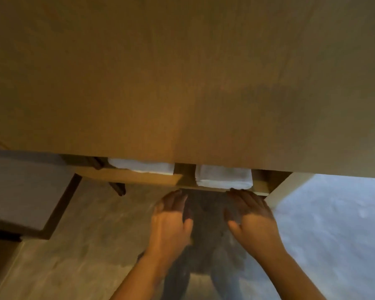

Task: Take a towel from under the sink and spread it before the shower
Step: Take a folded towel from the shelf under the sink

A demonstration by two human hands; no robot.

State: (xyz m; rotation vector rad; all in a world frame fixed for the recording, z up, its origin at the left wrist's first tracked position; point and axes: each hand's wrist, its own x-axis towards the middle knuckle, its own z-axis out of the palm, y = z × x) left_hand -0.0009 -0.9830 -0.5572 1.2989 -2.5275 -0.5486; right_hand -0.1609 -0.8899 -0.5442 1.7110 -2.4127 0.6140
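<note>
Two folded white towels lie on a wooden shelf (143,179) under the vanity counter: one towel (223,176) at centre right, another towel (141,165) to its left. My left hand (171,217) and my right hand (250,215) reach forward side by side just below the shelf's front edge, fingers extended and apart, holding nothing. The fingertips of my right hand are right under the centre-right towel; whether they touch the shelf edge is unclear. The picture is blurred.
The brown underside and front of the vanity (182,83) fills the upper half of the view. A dark-framed stool or bench (26,191) stands at the left. Grey stone floor (85,245) lies below, paler at the right. My legs show between my arms.
</note>
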